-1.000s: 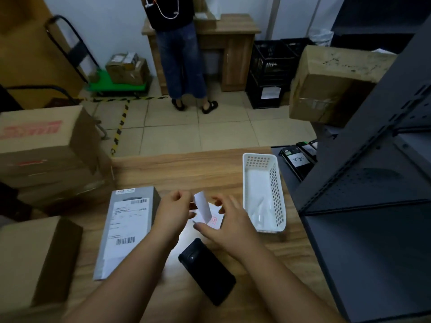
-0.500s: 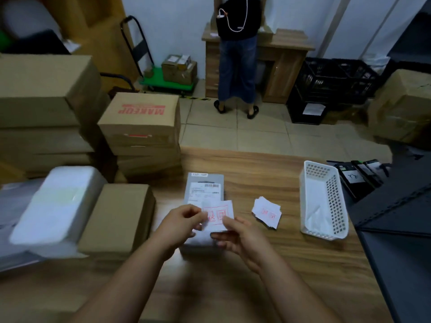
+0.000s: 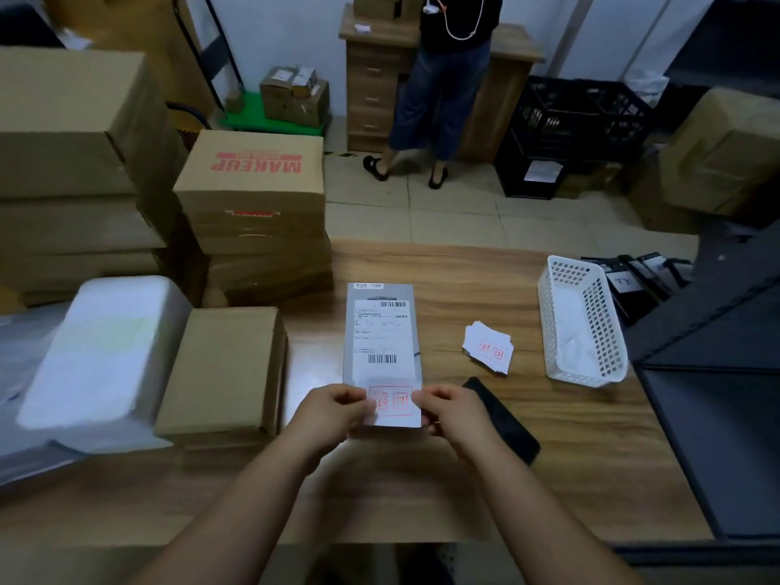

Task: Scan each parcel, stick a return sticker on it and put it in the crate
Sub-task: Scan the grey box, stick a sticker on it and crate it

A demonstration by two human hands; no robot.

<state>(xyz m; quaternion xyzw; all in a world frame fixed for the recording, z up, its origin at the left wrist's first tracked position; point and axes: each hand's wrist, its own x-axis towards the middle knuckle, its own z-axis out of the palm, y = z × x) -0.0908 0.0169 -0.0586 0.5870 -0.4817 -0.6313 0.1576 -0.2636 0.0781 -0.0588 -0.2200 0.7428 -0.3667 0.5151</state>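
A flat grey parcel (image 3: pixel 382 327) with a white shipping label lies on the wooden table (image 3: pixel 485 285) in front of me. Over its near end sits a return sticker (image 3: pixel 392 399) with red characters. My left hand (image 3: pixel 333 409) pinches the sticker's left edge and my right hand (image 3: pixel 453 409) pinches its right edge. A small stack of return stickers (image 3: pixel 488 347) lies to the right of the parcel. A black scanner (image 3: pixel 504 420) lies flat just right of my right hand. Black crates (image 3: pixel 578 120) stand on the floor at the far right.
Cardboard boxes (image 3: pixel 249 204) are piled at the left, with a smaller box (image 3: pixel 223 369) and a white foam package (image 3: pixel 101 352) beside me. A white plastic basket (image 3: pixel 584 331) stands at the right. A dark metal shelf (image 3: pixel 717 352) borders the right. A person (image 3: pixel 443 86) stands at a desk beyond.
My view has shifted left. Both hands carried the peeled sticker from above the table down onto the near end of the grey parcel.
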